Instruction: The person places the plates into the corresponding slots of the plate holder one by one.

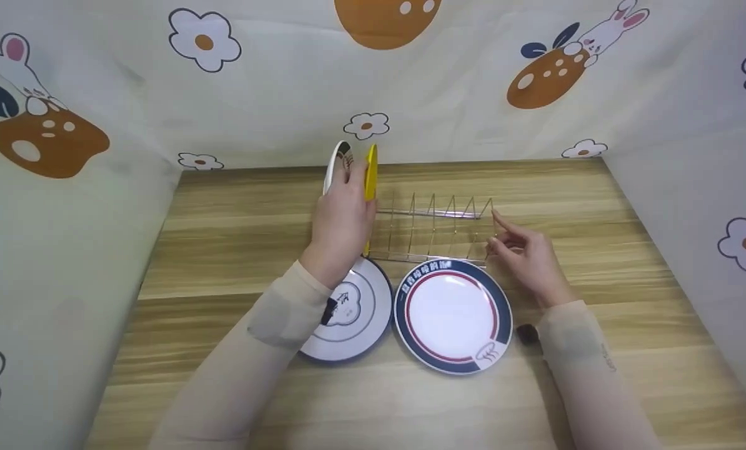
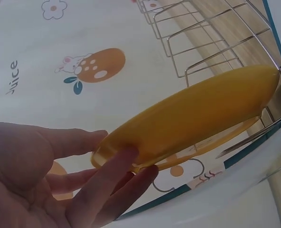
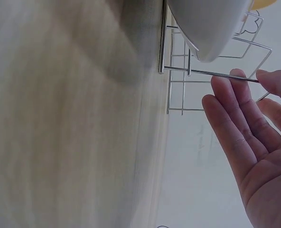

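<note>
Before a smooth printed cloth, a wood-grained table (image 1: 598,250) bears a thin metal wire rack (image 1: 429,212), whose far end the right hand (image 1: 532,259) pinches with thumb and fingertips, apparently to steady so light a frame. The left hand (image 1: 343,219) grips a yellow plate (image 1: 371,172) by its rim, keeping it on edge at the rack's left end beside an upright white plate (image 1: 332,169); two glossy round plates (image 1: 451,312) lie flat nearer the person, one below the left wrist, one between the hands.

Yellow plate (image 1: 372,172) partly hidden behind left hand (image 1: 344,222)

Shiny metal rack (image 1: 433,232), glossy plates (image 1: 453,317), wood-grain tabletop (image 1: 235,250)
</note>
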`<state>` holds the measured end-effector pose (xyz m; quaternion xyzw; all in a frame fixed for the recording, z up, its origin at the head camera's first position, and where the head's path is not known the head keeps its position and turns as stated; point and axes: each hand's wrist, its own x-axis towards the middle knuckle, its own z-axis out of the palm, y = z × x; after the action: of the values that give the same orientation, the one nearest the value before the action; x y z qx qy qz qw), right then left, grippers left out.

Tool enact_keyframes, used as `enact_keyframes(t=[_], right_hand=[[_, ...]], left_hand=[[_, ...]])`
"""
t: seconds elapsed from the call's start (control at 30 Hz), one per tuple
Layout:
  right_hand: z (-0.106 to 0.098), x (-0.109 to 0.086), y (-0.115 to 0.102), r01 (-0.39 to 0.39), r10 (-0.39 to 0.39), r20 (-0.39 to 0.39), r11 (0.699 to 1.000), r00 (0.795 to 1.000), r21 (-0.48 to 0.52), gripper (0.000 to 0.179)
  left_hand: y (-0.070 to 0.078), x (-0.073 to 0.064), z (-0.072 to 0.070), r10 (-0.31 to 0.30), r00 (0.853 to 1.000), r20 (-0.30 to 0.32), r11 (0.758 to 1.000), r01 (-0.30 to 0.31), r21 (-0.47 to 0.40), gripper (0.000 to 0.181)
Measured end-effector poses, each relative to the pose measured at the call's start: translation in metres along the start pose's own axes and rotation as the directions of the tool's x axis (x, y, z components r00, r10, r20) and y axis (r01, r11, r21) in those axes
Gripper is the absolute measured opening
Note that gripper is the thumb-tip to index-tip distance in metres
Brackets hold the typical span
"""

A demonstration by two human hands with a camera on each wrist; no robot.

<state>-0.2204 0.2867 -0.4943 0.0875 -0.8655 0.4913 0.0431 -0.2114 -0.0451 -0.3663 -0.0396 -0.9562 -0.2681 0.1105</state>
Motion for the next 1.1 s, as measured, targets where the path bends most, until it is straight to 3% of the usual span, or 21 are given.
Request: enact_keyframes(t=[0.37,0.87,1.1], right_hand=[[0.000,0.000,0.000,-0.015,0.015,0.004,1.000,1.000,0.003,0.057],[0.001,0.001,-0.002,-0.011,0.011,-0.005,1.000,1.000,-0.002,0.057],[-0.001,-0.001,0.000,-0.002,0.002,-0.010,1.000,1.000,-0.010,0.056]], left_hand=[[-0.007,-0.001,-0.011,-0.043,0.995,0.089,0.996,0.049,-0.075,0.063],[-0.024,-0.010,-0.021,0.001,0.999,0.046,0.993,0.005,-0.117,0.057],[-0.034,-0.023,-0.028,0.036,0.998,0.043,0.982,-0.028,-0.185,0.054]])
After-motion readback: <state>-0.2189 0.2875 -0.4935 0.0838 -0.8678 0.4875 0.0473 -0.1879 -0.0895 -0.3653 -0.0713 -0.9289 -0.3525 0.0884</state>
